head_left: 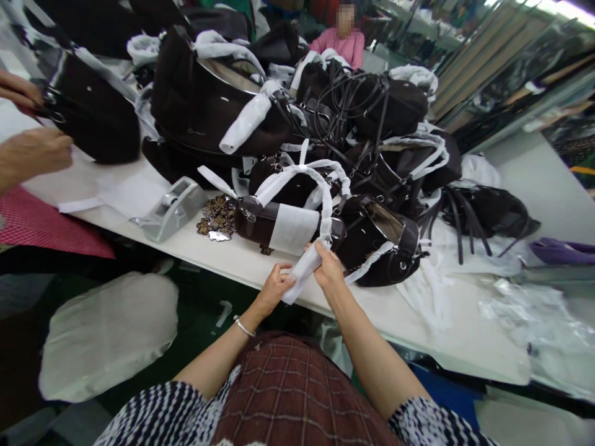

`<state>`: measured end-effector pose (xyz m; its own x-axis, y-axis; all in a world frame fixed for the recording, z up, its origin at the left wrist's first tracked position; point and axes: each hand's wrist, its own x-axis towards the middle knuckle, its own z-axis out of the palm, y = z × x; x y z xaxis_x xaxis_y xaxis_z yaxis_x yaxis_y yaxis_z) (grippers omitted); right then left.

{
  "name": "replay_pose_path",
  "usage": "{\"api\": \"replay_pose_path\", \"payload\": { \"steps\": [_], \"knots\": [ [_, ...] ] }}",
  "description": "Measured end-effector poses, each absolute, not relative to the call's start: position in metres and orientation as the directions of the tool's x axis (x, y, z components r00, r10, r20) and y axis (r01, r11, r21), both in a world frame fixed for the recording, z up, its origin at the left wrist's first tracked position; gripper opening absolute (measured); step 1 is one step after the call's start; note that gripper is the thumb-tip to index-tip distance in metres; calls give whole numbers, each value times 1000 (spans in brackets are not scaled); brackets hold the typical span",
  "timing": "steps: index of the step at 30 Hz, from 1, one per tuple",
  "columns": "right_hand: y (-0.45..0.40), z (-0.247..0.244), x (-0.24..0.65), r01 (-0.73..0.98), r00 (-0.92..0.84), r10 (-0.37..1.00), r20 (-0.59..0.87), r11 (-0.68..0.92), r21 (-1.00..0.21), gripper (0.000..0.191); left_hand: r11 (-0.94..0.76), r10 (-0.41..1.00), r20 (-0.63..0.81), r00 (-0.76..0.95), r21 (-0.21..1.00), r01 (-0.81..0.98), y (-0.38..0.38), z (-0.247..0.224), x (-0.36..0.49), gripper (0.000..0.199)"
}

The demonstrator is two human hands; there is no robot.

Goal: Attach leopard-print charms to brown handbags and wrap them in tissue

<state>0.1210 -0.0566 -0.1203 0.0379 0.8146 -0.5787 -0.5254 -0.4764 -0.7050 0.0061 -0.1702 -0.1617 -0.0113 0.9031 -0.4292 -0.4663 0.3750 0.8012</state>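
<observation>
A small dark brown handbag lies at the table's front edge, with a white sheet round its middle and white-wrapped handles standing up. A white wrapped piece hangs from its right front side. My left hand pinches the lower end of that piece. My right hand grips its upper end, close to the bag. Dark brown ornaments lie in a pile left of the bag. Beside them stands a clear tape dispenser.
Many dark bags with wrapped handles are heaped behind. Another bag sits close on the right, plastic wrapping farther right. At the left, another person's hands are near a dark bag. A person in pink is at the back.
</observation>
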Motion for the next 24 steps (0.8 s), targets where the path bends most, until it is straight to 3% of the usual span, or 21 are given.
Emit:
{"api": "replay_pose_path", "payload": {
  "steps": [2,7,10,16,20,24],
  "knots": [
    [-56,-117,125,-505,-8,810,-586,-509,-697,28,382,908,-417,30,799,-464,-168,-163,5,71],
    [-78,-115,149,-345,-239,818,-524,-576,-742,45,384,916,-401,24,855,-348,-168,-165,8,39],
    [-101,-125,161,-269,-310,805,-505,-584,-766,43,368,925,-379,27,877,-308,-171,-165,17,34],
    [-112,-148,157,-255,-241,842,-483,-535,-805,32,371,916,-401,10,837,-403,-171,-171,31,39],
    [-108,-146,157,-231,-310,821,-479,-554,-800,33,395,900,-436,-7,822,-409,-172,-173,33,41],
    [-103,-129,198,-110,-391,831,-395,-468,-877,43,449,859,-510,-48,795,-407,-174,-173,37,45]
  ]
}}
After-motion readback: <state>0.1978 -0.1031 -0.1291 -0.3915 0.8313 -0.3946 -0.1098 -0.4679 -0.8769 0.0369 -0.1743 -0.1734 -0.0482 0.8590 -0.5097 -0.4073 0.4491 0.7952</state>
